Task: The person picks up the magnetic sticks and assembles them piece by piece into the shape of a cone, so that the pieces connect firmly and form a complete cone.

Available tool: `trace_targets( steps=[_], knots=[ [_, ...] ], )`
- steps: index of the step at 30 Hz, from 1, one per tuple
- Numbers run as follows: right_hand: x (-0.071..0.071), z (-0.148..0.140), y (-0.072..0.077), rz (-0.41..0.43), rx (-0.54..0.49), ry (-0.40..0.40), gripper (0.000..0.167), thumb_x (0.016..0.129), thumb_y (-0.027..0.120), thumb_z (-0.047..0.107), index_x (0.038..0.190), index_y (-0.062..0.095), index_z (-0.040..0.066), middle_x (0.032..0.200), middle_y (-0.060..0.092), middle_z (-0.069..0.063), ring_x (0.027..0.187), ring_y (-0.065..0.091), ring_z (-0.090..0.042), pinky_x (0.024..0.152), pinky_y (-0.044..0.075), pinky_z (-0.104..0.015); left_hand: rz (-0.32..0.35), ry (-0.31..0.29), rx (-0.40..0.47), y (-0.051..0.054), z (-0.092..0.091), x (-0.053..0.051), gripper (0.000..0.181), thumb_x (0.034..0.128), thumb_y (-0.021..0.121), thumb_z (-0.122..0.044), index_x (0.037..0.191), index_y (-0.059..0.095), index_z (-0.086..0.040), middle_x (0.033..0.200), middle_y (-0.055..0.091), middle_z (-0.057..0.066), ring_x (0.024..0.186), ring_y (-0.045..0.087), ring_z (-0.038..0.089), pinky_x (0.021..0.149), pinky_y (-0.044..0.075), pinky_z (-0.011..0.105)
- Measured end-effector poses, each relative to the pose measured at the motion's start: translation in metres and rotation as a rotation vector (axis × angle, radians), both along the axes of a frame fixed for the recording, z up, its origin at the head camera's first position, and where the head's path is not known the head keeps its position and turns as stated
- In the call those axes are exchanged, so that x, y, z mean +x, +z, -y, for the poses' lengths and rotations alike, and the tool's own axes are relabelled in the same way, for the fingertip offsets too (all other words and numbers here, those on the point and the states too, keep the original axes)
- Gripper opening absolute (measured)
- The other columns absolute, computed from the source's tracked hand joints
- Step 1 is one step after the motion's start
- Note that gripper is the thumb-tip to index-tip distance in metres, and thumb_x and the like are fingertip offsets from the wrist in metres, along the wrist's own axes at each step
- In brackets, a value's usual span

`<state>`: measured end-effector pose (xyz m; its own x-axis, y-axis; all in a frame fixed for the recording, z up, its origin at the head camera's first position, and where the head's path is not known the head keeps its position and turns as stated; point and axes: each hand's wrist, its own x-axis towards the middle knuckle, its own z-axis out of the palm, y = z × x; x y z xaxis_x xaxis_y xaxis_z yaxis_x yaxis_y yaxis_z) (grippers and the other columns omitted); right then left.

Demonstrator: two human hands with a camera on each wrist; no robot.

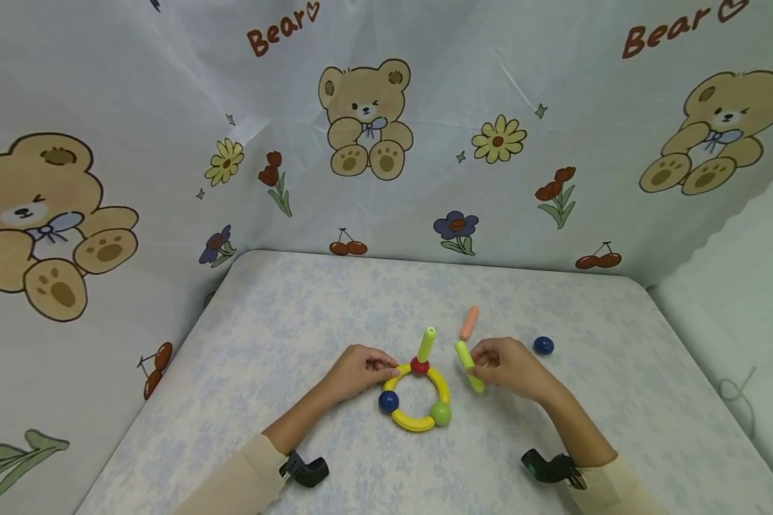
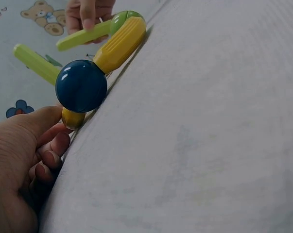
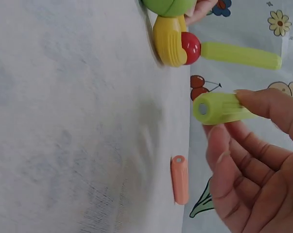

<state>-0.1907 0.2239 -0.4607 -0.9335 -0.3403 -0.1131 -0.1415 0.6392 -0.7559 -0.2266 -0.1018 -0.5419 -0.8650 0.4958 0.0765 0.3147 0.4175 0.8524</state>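
Observation:
A ring of curved yellow pieces [image 1: 414, 422] lies on the table, joined by a dark blue ball [image 1: 389, 402], a green ball [image 1: 441, 413] and a red ball [image 1: 419, 366]. From the red ball a light green stick [image 1: 427, 345] stands up. My left hand [image 1: 359, 372] pinches the ring's yellow piece [image 2: 73, 118] between the red and blue balls. To the right of the ring, my right hand [image 1: 512, 368] holds another light green stick [image 1: 469, 366] between thumb and fingers; its end, with a grey dot, faces the camera in the right wrist view.
An orange stick [image 1: 469, 323] lies on the table [image 1: 296, 300] behind the held stick. Another dark blue ball [image 1: 544, 345] rests to the right, beyond my right hand. A cloth printed with bears hangs behind the table.

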Motion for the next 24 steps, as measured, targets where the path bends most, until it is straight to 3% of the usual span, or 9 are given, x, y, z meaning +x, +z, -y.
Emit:
trace_targets(
  steps=[8,16,24],
  knots=[
    [0.017,0.004,0.001,-0.150,-0.019,-0.001,0.014,0.090,0.079,0.019,0.100,0.073,0.012,0.086,0.067,0.004,0.078,0.063,-0.014,0.066,0.052,-0.027,0.005,-0.005,-0.004,0.002,0.000,0.001,0.017,0.0920,0.077,-0.036,0.102,0.081,-0.022,0.076,0.069,-0.012,0.059,0.056,0.010,0.053,0.045,0.024],
    [0.032,0.014,0.005,-0.166,-0.090,0.012,0.013,0.089,0.080,0.018,0.100,0.072,0.017,0.087,0.070,0.006,0.078,0.067,-0.011,0.064,0.055,-0.029,-0.034,-0.007,-0.015,0.001,-0.001,-0.001,0.016,0.0925,0.077,-0.036,0.102,0.081,-0.023,0.076,0.068,-0.013,0.058,0.054,0.008,0.053,0.044,0.023],
    [0.038,0.033,0.008,-0.183,-0.177,0.063,0.017,0.090,0.079,0.017,0.105,0.072,0.012,0.091,0.073,0.004,0.084,0.070,-0.012,0.069,0.058,-0.029,-0.014,-0.004,-0.017,0.001,0.000,0.000,0.017,0.0923,0.077,-0.036,0.102,0.081,-0.023,0.076,0.069,-0.013,0.059,0.055,0.008,0.053,0.045,0.023]
  ],
)
